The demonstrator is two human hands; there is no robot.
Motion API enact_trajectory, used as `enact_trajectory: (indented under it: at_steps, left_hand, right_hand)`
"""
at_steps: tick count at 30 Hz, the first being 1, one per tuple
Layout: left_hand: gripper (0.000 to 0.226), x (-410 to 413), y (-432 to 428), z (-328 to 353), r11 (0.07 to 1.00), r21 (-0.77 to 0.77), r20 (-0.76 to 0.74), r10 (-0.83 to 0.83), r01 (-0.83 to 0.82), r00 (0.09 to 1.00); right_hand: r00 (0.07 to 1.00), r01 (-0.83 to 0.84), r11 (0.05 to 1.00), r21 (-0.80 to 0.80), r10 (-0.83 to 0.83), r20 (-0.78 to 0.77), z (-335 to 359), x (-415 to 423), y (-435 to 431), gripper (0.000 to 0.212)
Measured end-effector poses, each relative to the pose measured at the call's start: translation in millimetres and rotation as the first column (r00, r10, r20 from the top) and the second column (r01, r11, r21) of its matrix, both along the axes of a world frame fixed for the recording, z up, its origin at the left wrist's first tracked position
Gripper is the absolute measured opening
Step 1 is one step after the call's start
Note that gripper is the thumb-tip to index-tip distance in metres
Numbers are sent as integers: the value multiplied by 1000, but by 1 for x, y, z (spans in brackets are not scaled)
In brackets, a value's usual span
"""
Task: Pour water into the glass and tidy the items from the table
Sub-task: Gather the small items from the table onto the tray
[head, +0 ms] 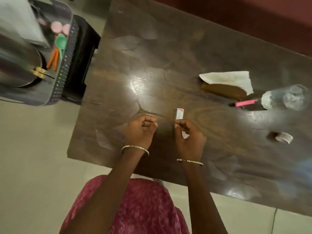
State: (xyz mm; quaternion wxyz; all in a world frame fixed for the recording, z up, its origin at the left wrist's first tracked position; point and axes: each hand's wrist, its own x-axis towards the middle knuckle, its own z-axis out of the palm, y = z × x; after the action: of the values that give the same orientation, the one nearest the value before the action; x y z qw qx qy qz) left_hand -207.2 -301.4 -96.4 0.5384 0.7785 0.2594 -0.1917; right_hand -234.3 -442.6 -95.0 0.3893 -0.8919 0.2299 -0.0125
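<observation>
A clear glass (pixel 287 97) stands at the right side of the dark wooden table (pixel 168 56); whether it holds water is unclear. A pink pen-like stick (pixel 244 103) lies against its base. A small white packet (pixel 179 113) sits just beyond the fingertips of my right hand (pixel 190 137). Its lower end meets those curled fingers, and a grip on it cannot be made out. My left hand (pixel 143 130) hovers beside it with curled fingers and nothing visible in them. No water vessel is clearly seen on the table.
A white tissue (pixel 228 78) partly covers a brown pouch (pixel 224 90) behind the glass. A small tape roll (pixel 283 137) lies at the right. Off the table's left end, a black basket (pixel 65 65) holds a steel vessel (pixel 16 65) and orange and green spoons.
</observation>
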Motion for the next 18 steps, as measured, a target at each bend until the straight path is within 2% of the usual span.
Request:
enact_trajectory:
  at_steps: [4, 6, 9, 12, 15, 18]
  left_hand:
    - [13, -13, -40, 1, 998, -61, -17, -29, 28, 999]
    - [13, -17, -57, 1, 994, -22, 17, -106, 106, 994]
    - [20, -21, -79, 2, 943, 152, 85, -311, 296, 947]
    - [28, -25, -95, -2, 800, 353, 78, -542, 485, 837]
    - [38, -26, -100, -6, 720, 530, 30, -543, 447, 839]
    - [57, -14, -101, -14, 691, 607, 24, -511, 393, 859]
  right_hand:
    - [990, 135, 991, -12, -135, -27, 3, -27, -43, 21]
    - [977, 205, 979, 9, -204, -64, 4, -38, -64, 19]
    - [958, 272, 962, 23, -269, -101, 3, -51, -93, 16]
    - [942, 304, 953, 11, -298, -153, -2, -58, -118, 14]
    - [919, 311, 946, 93, -274, -283, -12, -57, -129, 19]
    - [932, 111, 974, 199, -33, -360, -23, -51, -130, 47]
